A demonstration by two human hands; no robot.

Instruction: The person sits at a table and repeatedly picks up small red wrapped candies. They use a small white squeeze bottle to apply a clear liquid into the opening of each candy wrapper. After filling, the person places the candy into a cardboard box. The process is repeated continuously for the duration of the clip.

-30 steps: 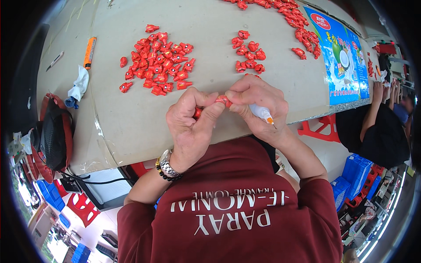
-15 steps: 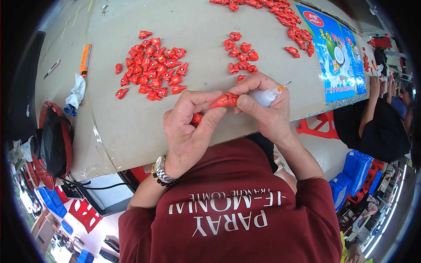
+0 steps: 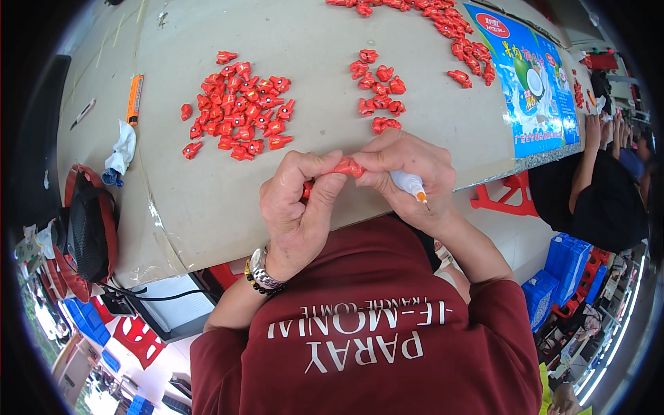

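My left hand [image 3: 302, 197] pinches one end of a small red plastic piece [image 3: 348, 167] between thumb and forefinger. A second red piece [image 3: 307, 189] is tucked in the curled fingers of that same hand, mostly hidden. From the other side, my right hand [image 3: 415, 173] pinches the red piece's opposite end. Also in my right hand lies a white squeeze bottle [image 3: 407, 182] with an orange collar and a thin needle tip, which points down toward my wrist. Both hands are above the table's near edge, close together.
A heap of red pieces [image 3: 238, 111] lies to the left on the table [image 3: 166, 187]. Smaller clusters [image 3: 379, 90] lie beyond my right hand, more at the far right [image 3: 449, 24]. An orange tube [image 3: 135, 100], tissue [image 3: 123, 146] and black-red bag [image 3: 90, 225] are left; a co-worker's arm [image 3: 588, 159] is right.
My right hand has turned, so the bottle's needle now points down instead of up to the right. The red piece between my hands has rotated, with my fingers covering more of it.
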